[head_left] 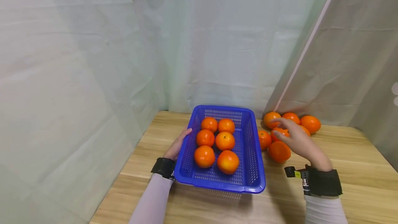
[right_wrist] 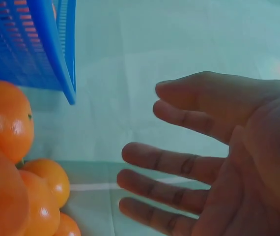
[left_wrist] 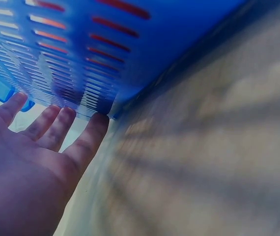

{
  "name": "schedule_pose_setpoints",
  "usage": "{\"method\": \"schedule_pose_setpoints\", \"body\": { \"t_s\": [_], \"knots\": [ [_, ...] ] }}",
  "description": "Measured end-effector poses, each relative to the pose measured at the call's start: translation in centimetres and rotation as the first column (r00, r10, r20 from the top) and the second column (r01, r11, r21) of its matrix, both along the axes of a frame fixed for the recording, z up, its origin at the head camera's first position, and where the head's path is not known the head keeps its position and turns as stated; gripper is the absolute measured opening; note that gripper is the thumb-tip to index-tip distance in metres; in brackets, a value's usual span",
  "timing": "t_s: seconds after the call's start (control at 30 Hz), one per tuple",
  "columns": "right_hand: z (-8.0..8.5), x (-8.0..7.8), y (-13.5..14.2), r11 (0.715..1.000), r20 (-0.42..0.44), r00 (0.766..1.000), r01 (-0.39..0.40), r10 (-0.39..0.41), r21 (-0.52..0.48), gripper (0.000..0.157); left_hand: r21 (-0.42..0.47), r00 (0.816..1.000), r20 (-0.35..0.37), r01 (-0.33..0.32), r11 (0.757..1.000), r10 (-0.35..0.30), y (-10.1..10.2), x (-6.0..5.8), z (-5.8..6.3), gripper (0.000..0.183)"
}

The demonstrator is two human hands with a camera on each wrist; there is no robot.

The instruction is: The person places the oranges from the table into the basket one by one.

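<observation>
A blue plastic basket with slotted walls stands in the middle of the table, holding several oranges in two rows. My left hand is at the basket's left side; in the left wrist view its extended fingers reach up against the slotted wall. Over on the right, my right hand hovers above a group of loose oranges, its fingers spread and slightly bent. Seen from the right wrist, nothing lies in that palm, and the loose oranges are beyond the fingertips.
The loose oranges sit close beside the basket's right wall, some near the back edge of the wooden table. Pale curtains hang behind the table and along its left side. A dark strap circles the right wrist.
</observation>
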State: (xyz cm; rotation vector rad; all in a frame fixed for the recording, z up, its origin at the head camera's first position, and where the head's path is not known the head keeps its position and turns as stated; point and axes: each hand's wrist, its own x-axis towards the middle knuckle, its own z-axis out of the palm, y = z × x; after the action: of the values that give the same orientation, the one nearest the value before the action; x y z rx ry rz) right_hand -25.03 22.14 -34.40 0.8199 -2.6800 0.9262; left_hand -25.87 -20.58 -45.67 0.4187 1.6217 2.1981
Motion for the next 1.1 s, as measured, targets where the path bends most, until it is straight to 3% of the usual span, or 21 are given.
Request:
{"method": "schedule_pose_setpoints", "body": {
  "t_s": [0.2,0.57,0.83,1.1],
  "knots": [
    [-0.1,0.0,0.9,0.991,0.032,0.999,0.036,-0.041,0.130,0.041,0.013,1.000,0.029,0.008,1.000,-0.009,-0.1,0.0,0.0,0.058],
    [-1.5,-0.4,1.4,0.968,0.210,0.976,0.000,-0.054,0.250,0.061,-0.003,1.000,-0.014,-0.010,1.000,0.010,0.1,-0.2,-0.2,0.058],
    [-2.6,-0.8,1.4,0.964,0.275,0.961,-0.031,-0.044,0.263,0.052,-0.011,1.000,-0.014,-0.023,1.000,0.023,0.1,-0.2,-0.2,0.057],
    [-3.9,-1.5,1.4,0.961,0.274,0.960,-0.021,-0.057,0.275,0.049,-0.003,1.000,-0.010,-0.029,1.000,0.029,0.2,-0.1,-0.1,0.056]
  ]
}}
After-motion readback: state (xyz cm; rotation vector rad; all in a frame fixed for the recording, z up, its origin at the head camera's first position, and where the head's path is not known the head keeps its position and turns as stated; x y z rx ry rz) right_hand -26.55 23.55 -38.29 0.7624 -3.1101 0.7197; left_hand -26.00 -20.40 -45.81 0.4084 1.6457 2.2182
